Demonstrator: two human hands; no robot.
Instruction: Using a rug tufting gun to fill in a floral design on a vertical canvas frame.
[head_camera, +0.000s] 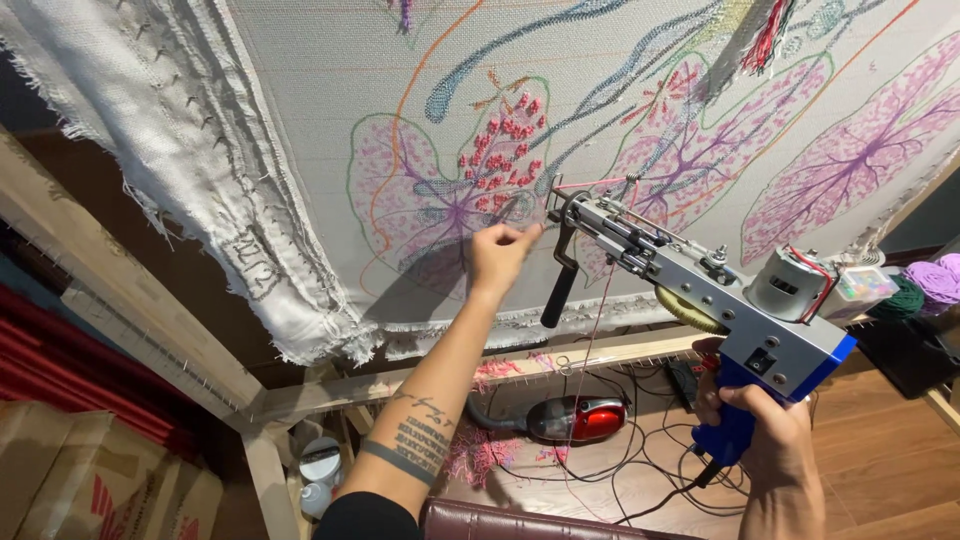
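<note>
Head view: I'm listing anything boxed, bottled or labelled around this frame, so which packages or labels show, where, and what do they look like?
Cardboard boxes: bottom left, below the wooden frame, tan with red printed shapes.
White containers: on the floor by the frame's leg, round with pale lids, one a small bottle.
Clear plastic box: right edge, behind the tufting gun held in the right hand, with small multicoloured contents.
No screens or signs visible.

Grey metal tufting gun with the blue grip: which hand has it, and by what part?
The right hand holds the grey metal tufting gun by its blue pistol grip. The left hand pinches at the white backing cloth, not the gun.
</note>
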